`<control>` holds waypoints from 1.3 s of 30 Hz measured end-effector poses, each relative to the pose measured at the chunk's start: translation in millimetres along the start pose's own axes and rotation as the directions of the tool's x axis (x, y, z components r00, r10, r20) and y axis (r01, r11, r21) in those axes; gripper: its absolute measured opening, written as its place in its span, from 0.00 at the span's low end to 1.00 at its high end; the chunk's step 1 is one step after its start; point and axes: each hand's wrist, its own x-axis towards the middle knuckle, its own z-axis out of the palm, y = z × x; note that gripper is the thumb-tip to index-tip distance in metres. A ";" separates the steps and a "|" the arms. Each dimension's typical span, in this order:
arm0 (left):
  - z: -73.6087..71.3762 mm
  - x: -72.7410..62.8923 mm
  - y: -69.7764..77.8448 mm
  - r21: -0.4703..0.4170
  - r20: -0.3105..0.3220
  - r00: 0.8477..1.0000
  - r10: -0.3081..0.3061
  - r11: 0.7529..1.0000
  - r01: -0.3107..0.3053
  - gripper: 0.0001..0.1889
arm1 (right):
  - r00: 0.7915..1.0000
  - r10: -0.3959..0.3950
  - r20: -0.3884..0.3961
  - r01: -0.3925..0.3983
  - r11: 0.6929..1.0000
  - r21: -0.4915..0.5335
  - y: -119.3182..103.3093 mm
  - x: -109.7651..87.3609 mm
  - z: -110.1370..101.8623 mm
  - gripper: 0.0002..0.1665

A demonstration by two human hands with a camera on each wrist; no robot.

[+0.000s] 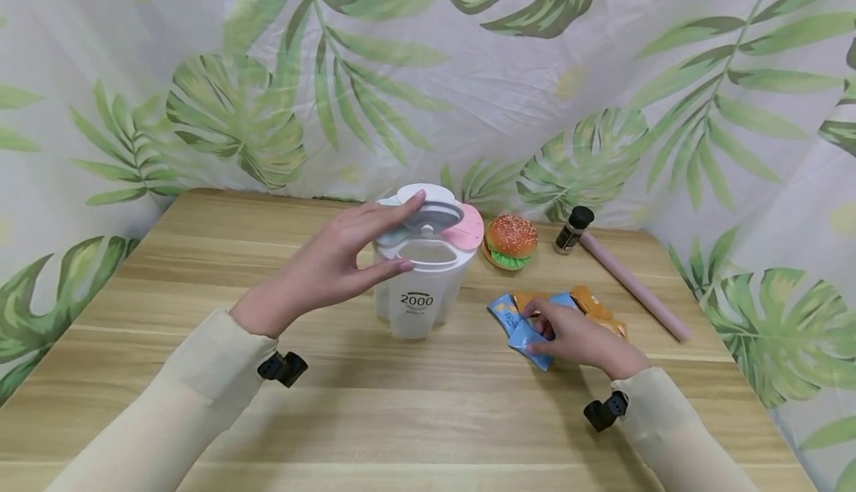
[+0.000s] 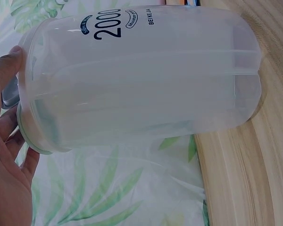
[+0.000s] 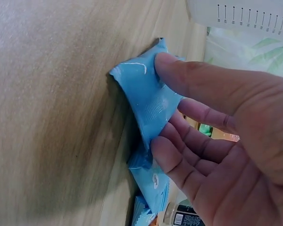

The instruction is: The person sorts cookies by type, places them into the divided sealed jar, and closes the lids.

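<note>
A translucent storage container [image 1: 428,302] marked 2000 stands upright, its top divided into pink and pale teal lids, with the white front flap [image 1: 428,206] raised over an opening. My left hand [image 1: 334,258] reaches across the top: its index fingertip rests on the raised flap and its thumb touches the front rim. In the left wrist view the other fingers lie against the lid's edge. With thumb and fingers, my right hand [image 1: 578,336] pinches a blue sachet [image 3: 151,89] close over the table. More blue sachets [image 3: 151,183] lie just past it.
Orange sachets [image 1: 590,302] lie beyond my right hand. A toy hamburger [image 1: 511,241] sits right of the container, then a black-capped jar [image 1: 573,230] and a long pink rod [image 1: 635,286]. Behind the wooden table [image 1: 401,418] hangs a leaf-patterned cloth [image 1: 401,68].
</note>
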 end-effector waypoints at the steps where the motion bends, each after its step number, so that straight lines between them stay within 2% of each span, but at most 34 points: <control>1: -0.2 0.2 0.0 0.000 -0.001 1.000 0.002 1.000 -0.002 0.44 | 1.000 -0.005 -0.001 0.005 1.000 0.000 0.5 0.1 -0.4 0.23; 8: -2.6 1.3 1.2 0.008 0.005 1.000 -0.002 1.000 0.002 0.44 | 0.998 -0.054 -0.011 0.054 0.999 0.002 5.6 -0.2 -2.3 0.11; 15: -2.5 0.9 1.6 0.011 0.004 1.000 -0.014 1.000 0.014 0.43 | 0.996 -0.071 -0.053 0.072 0.997 0.014 7.5 -2.6 -4.1 0.13; 20: -2.2 1.0 2.0 0.016 -0.010 1.000 -0.003 1.000 0.003 0.43 | 0.991 -0.063 -0.117 0.071 0.995 0.065 6.6 -2.4 -7.4 0.17; 24: -2.4 0.5 2.8 0.019 -0.009 1.000 0.001 1.000 -0.001 0.43 | 0.980 -0.086 -0.178 0.106 0.989 0.107 1.4 -0.7 -12.1 0.17; 27: -2.4 0.1 3.1 0.020 -0.006 1.000 -0.001 1.000 0.001 0.43 | 0.962 -0.134 -0.236 0.168 0.977 0.130 -5.8 0.4 -17.3 0.16; 32: -1.6 1.5 3.0 0.015 0.005 1.000 -0.008 1.000 0.008 0.44 | 0.915 -0.217 -0.340 0.277 0.951 0.140 -23.8 0.9 -29.2 0.15; 39: -1.0 0.6 3.3 0.019 -0.001 1.000 -0.005 1.000 0.005 0.43 | 0.860 -0.242 -0.449 0.332 0.934 0.132 -60.2 -2.0 -54.9 0.15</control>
